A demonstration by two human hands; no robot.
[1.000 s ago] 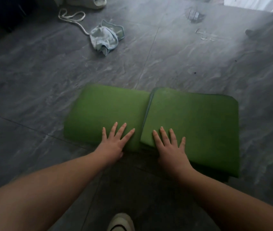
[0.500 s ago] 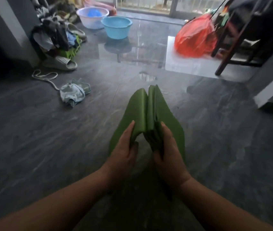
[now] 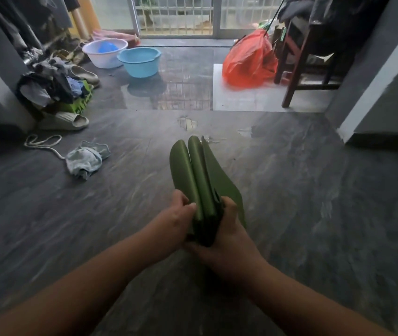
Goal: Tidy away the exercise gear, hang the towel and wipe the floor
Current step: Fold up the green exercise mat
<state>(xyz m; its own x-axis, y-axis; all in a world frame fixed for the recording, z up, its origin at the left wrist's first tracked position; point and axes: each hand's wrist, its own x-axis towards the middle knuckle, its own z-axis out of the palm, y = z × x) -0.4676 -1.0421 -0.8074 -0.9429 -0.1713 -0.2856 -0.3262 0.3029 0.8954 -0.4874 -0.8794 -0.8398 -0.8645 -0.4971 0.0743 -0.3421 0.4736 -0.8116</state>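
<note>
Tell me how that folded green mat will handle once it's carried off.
The mat looks bendy yet springy: its folds fan apart at the far end, so it may spring open unless squeezed. It is probably light, since the left hand and right hand hold it up by one end. Its surface looks smooth, perhaps a bit slippery.

We see the folded green mat [image 3: 199,173] held on edge; the crumpled pale towel [image 3: 85,161] lies on the floor [image 3: 314,190].
</note>
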